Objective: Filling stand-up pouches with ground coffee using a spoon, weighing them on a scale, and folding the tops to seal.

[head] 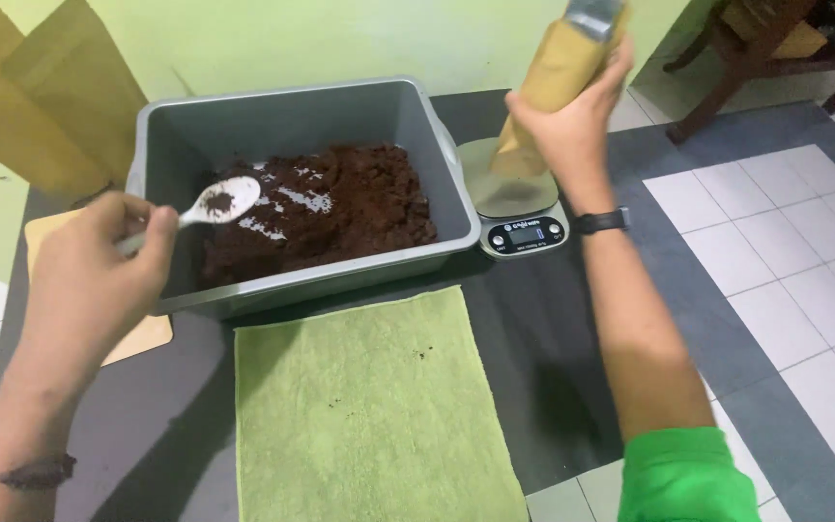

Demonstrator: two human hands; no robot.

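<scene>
A grey tub (292, 126) at the dark table's (543, 367) far edge holds dark brown grounds (340, 208). A green cloth (369, 406) covers the near middle. The left hand (89, 271) grips a white spoon (210, 205) over the tub; the right hand (562, 121) clasps a tan pouch (553, 77) tilted on the small scale (519, 208).

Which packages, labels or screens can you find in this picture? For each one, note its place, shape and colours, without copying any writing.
Pouch: tall tan paper packet with a grey top strip, tilted, gripped by the right hand above the scale.
Kitchen scale: right of the grey tub, silver round platform, dark front panel.
Scale screen: small bluish rectangle in the front panel, between two round buttons.
No other labels or signs show.
</scene>
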